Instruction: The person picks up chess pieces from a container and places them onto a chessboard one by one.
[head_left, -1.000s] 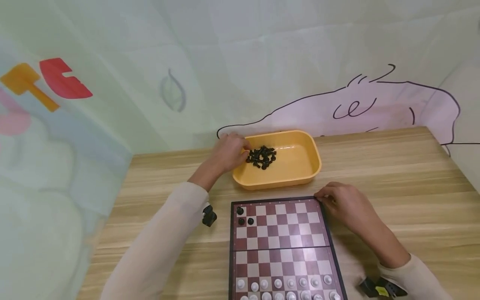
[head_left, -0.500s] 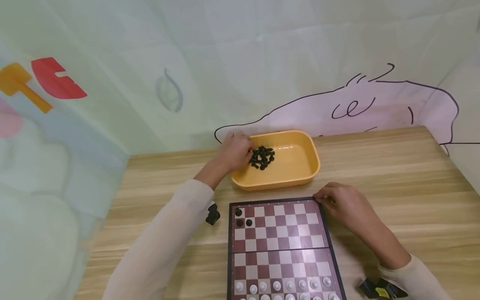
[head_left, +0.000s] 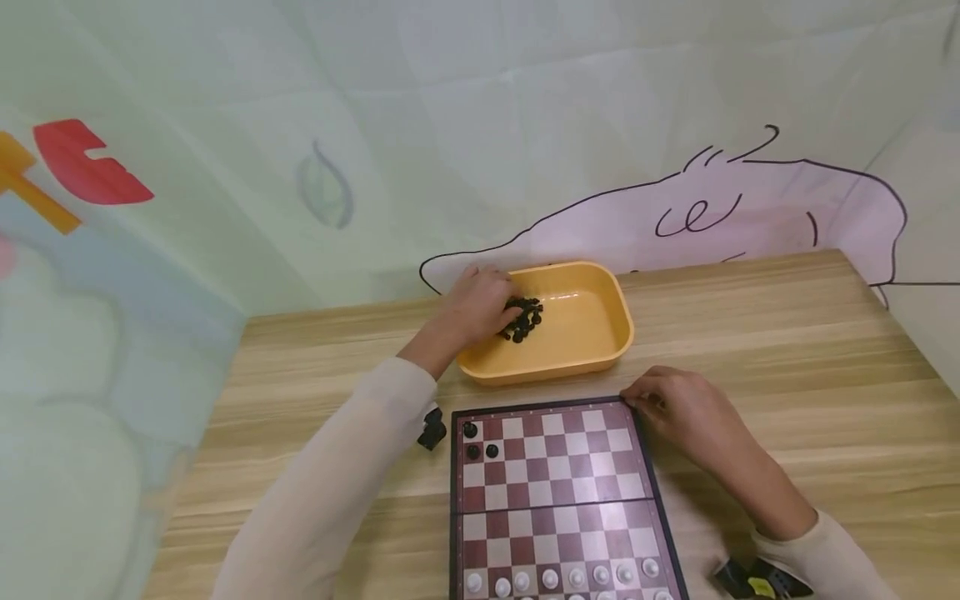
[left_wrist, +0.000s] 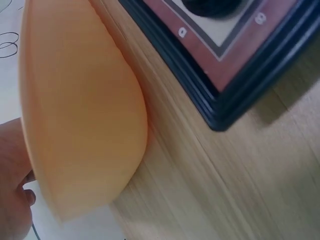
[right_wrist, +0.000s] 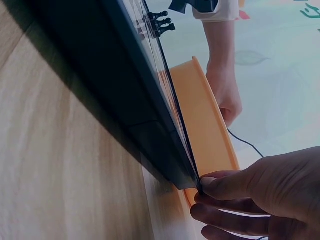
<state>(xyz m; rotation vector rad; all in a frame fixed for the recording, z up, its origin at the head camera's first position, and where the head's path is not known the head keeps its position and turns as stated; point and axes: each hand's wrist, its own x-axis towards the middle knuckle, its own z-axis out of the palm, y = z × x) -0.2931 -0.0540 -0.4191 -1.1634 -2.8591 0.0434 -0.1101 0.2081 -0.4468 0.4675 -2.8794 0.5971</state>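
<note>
My left hand (head_left: 480, 306) reaches over the left end of a yellow tray (head_left: 573, 367), its thumb and fingertips right at a pile of black chess pieces (head_left: 527, 321). I cannot tell whether it grips one. In the left wrist view the tray's wall (left_wrist: 90, 110) hides most of that hand. My right hand (head_left: 678, 408) pinches the far right corner of a chessboard (head_left: 551, 475); the right wrist view has its thumb and fingers at that corner. Three black pieces (head_left: 472, 451) stand at the board's far left corner. White pieces (head_left: 550, 577) line its near side.
The board lies on a wood-grain table (head_left: 757, 333), just in front of the tray. A printed cloth backdrop (head_left: 480, 150) rises behind the table's far edge. Black wrist devices (head_left: 432, 429) sit below both sleeves.
My left hand has moved right and deeper into the tray, onto the black pile. The right hand keeps its pinch on the board's corner. The head view has shifted slightly.
</note>
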